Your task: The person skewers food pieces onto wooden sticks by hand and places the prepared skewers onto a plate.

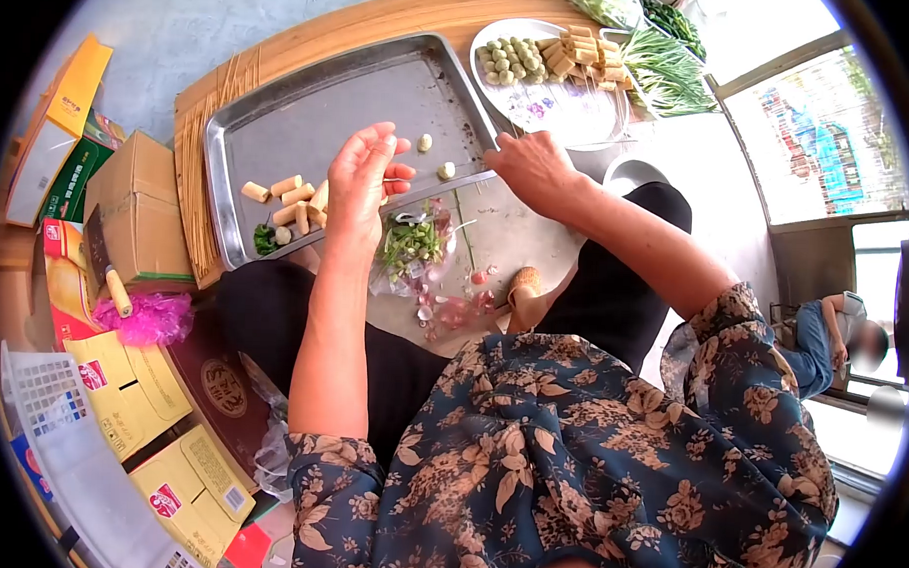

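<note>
My left hand (363, 181) hovers over the near side of a metal tray (331, 94), palm turned inward and fingers apart, with nothing visible in it. At the tray's right edge, my right hand (537, 169) is closed with thumb and forefinger pinched; what it grips, if anything, I cannot make out. Two small pale-green balls (424, 143) lie in the tray between my hands. Several short tan rolls (287, 193) are piled to the left of my left hand, partly hidden by it. A green leafy bit (265, 239) sits in the tray's near-left corner.
A white plate (580, 128) holds more green balls (512, 61) and stacked tan rolls (588, 56). Long greens (667, 71) lie behind it. Thin wooden skewers (193, 175) line the table's left edge. Boxes (142, 203) and a knife (117, 290) are left; scraps (454, 309) litter the floor.
</note>
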`<state>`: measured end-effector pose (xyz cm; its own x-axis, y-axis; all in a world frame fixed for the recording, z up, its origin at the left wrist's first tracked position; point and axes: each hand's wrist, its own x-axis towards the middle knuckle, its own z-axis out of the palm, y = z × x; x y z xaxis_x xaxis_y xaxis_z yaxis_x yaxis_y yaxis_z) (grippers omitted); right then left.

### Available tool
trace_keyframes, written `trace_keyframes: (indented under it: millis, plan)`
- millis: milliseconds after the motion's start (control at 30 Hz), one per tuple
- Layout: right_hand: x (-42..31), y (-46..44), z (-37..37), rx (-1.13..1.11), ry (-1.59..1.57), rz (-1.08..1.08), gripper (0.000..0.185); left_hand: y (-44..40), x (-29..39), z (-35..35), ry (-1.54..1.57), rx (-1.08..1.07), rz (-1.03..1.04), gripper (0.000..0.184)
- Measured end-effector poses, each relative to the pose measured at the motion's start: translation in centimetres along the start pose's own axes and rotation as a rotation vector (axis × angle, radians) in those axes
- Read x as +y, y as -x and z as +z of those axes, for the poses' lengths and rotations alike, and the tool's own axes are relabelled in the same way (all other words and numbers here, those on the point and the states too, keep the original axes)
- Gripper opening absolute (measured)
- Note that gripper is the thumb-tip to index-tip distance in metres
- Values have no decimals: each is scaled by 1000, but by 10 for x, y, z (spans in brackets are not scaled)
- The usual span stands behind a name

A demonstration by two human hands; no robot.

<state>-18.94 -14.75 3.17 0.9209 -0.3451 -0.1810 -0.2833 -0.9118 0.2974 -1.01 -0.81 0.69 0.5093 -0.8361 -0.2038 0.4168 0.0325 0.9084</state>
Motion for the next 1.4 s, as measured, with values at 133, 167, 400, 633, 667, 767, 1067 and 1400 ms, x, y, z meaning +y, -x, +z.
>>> trace_keyframes:
  millis: [133,167,400,633,667,767,1067,1400]
  plan:
    - [0,-5,4,-10,7,-7,8,1,-1,0,8,-9,-5,26]
    - [0,-6,6,-13,9,-11,8,1,-1,0,7,-9,-4,25]
    - [-3,-13,9,-9,7,-8,7,0,-2,1,-4,-12,-1,24]
    - [-2,-14,10,14,26,-19,6,-1,-3,1,0,-21,2,24]
    - [-2,-14,10,14,32,-22,6,0,-2,2,-2,-18,1,24]
    - [-3,-14,7,-9,42,-20,7,0,-2,2,-4,-14,-2,23]
    - [-8,-21,0,-63,60,-65,6,-1,-3,1,-6,-11,0,23]
    - [4,-24,20,21,-107,29,18,-6,-7,0,14,29,-5,23]
